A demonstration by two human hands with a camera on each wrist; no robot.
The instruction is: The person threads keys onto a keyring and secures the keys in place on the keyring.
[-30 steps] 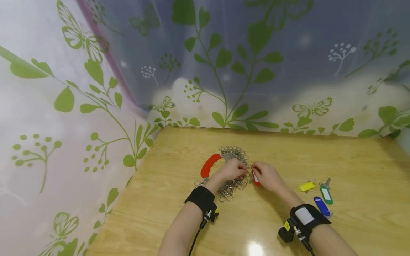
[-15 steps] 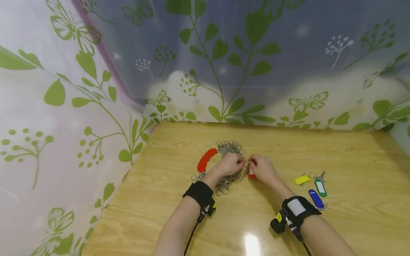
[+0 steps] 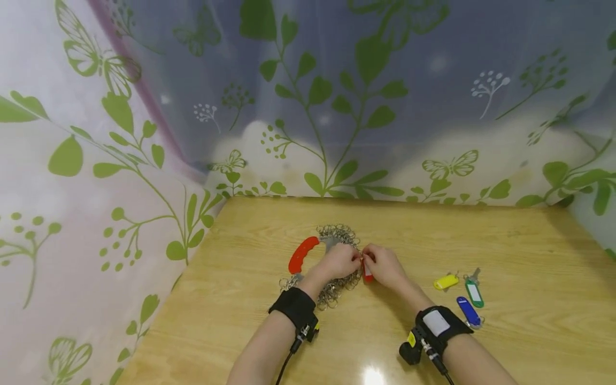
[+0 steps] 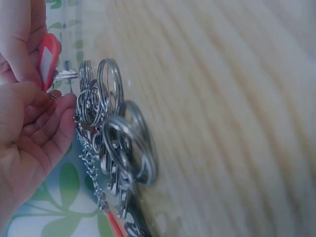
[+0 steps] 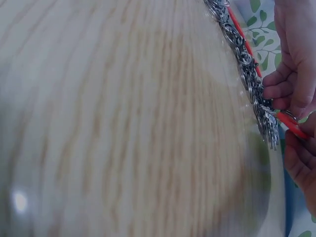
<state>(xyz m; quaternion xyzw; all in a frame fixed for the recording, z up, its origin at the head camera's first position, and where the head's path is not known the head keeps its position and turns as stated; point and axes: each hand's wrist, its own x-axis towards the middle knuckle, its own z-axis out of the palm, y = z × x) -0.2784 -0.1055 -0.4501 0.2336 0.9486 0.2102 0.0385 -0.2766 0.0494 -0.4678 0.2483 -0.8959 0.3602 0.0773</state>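
My right hand (image 3: 385,264) pinches a red key tag (image 3: 368,271) with a white label. A silver key (image 4: 66,74) hangs from the tag in the left wrist view. My left hand (image 3: 339,261) meets it fingertip to fingertip and pinches a small metal ring (image 5: 290,116) at the tag's end. Under and beside my left hand lies a large key holder with a red grip (image 3: 302,255) and a grey metal frame. Many silver split rings (image 3: 332,291) hang along that frame; my left hand hides part of it.
To the right on the wooden table (image 3: 529,256) lie a yellow key tag (image 3: 446,282), a green one (image 3: 474,293) and a blue one (image 3: 468,311), with keys or rings attached. A leaf-patterned curtain (image 3: 313,133) borders the table's back and left.
My two hands have drawn closer, so their fingertips now meet at the red key tag's end. The head view has shifted slightly; the other tags lie as before.
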